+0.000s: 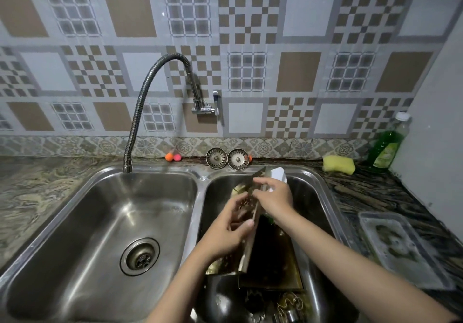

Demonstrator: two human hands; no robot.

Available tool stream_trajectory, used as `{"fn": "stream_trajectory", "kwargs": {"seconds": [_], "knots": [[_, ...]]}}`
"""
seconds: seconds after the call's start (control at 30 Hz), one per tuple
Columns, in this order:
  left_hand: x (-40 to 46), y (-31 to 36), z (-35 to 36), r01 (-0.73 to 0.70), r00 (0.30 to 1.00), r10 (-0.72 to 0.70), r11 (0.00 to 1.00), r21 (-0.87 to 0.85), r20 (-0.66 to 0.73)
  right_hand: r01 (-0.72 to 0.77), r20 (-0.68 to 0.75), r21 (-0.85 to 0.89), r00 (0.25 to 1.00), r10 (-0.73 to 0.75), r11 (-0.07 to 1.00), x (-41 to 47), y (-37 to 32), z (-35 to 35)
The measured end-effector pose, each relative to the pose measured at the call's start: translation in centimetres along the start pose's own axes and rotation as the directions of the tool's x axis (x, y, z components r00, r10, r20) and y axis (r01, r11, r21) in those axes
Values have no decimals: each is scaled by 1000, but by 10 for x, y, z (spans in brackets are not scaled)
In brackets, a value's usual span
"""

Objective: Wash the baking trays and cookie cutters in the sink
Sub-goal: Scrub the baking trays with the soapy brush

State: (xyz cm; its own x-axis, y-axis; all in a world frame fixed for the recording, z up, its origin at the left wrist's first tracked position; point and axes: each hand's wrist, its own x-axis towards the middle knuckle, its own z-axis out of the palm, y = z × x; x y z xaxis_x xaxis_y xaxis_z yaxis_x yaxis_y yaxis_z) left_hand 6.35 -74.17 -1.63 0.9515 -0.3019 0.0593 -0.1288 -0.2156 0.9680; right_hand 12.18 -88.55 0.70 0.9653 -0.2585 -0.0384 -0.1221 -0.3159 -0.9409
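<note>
A dirty metal baking tray (250, 245) stands on edge in the right sink basin (313, 197). My left hand (230, 227) grips its side, thumb on the rim. My right hand (273, 195) holds the tray's upper end, and something white (279, 173) shows behind its fingers; whether the hand holds it I cannot tell. A second dark tray (273, 260) lies under it in the basin. Metal cookie cutters (288, 305) lie at the basin's near end. The tap's flexible spout (135, 127) ends over the left basin (105, 222), with no water visible.
A yellow sponge (338, 164) and a green dish-soap bottle (387, 144) stand at the back right. A soapy rectangular tray (398, 245) lies on the right counter. Two sink strainers (227, 158) and small orange and pink balls (173, 157) rest by the wall.
</note>
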Motion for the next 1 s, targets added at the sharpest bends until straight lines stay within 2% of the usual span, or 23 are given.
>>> {"fn": "stream_trajectory", "kwargs": {"seconds": [0.07,0.1,0.2,0.33,0.43,0.5,0.57,0.7,0.87,1.0], "knots": [[-2,-3,-15,14,996,-21,997,-76,-91,10,11,80,1000,-11,997,3,-2,-13],[-3,-6,-23,48,990,-54,997,-53,-131,8,28,136,1000,-12,991,3,-3,-20],[-8,-23,-46,189,972,-190,982,-20,-138,16,72,237,997,-34,971,2,-7,-40],[-16,-34,-55,350,916,-390,894,-280,-98,17,134,357,989,-69,934,2,-6,-51],[-24,-31,-58,326,896,-438,754,-571,-68,16,188,341,978,-85,940,2,1,-50],[-30,-35,-68,283,893,-440,711,-644,-94,19,205,279,976,-78,960,1,7,-47],[-37,-40,-86,252,876,-455,714,-653,-158,11,231,257,970,-72,966,-2,12,-43],[-57,-53,-149,229,797,-514,744,-627,-318,-24,272,238,961,-43,971,-13,28,-28],[-77,-79,-233,378,663,-560,823,-424,-497,-60,250,145,968,22,988,-21,56,-15],[-75,-123,-255,536,563,-584,797,-279,-585,-26,201,62,979,13,998,-30,74,-15]]}}
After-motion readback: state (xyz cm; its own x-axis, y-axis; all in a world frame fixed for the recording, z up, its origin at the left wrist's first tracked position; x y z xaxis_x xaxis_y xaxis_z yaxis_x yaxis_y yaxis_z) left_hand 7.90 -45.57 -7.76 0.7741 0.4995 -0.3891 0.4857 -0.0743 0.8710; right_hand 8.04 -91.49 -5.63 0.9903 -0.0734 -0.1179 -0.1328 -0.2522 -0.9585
